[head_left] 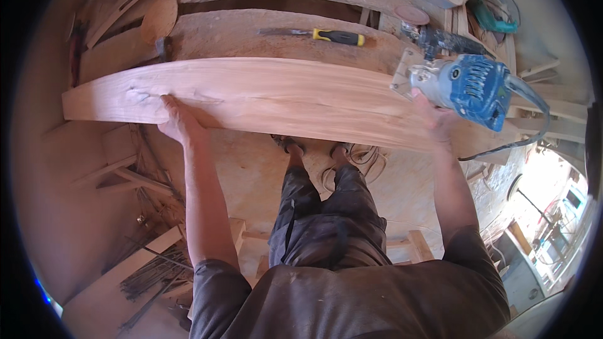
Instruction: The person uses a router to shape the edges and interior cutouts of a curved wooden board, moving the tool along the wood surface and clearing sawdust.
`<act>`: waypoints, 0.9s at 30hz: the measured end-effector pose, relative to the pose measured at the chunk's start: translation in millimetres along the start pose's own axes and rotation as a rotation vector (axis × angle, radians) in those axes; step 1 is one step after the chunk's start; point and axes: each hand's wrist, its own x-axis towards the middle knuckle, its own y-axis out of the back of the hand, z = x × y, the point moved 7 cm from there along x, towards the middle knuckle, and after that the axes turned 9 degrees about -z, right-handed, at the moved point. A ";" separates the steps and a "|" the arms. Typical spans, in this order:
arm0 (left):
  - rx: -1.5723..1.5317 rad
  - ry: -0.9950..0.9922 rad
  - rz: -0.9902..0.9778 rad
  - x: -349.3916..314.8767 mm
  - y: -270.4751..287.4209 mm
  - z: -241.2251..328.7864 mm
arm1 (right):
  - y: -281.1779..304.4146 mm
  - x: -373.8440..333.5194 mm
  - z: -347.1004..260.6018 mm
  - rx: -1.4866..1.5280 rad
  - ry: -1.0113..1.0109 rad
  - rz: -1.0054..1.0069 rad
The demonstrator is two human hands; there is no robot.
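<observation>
A long, pale wooden board (301,97) lies across the near side of the workbench, with its near edge toward me. My left hand (179,122) grips that edge toward the left end, thumb on top and fingers hidden beneath. At the right end, my right hand (438,117) holds a blue trim router (480,88) over the board. The router is tilted on its side, its square base plate (404,70) facing left. Much of the right hand is hidden behind the tool's body. The router's cord (541,122) loops down on the right.
A chisel with a yellow and black handle (339,37) lies on the workbench (251,28) beyond the board. A round wooden disc (159,19) stands at the left, near a dark clamp-like piece (164,49). A dark power tool (449,43) and green tool (493,17) sit back right.
</observation>
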 end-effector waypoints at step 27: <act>-0.081 -0.091 0.150 216.9 64.9 -33.7 | -329.1 89.9 -14.9 -0.132 0.277 -0.295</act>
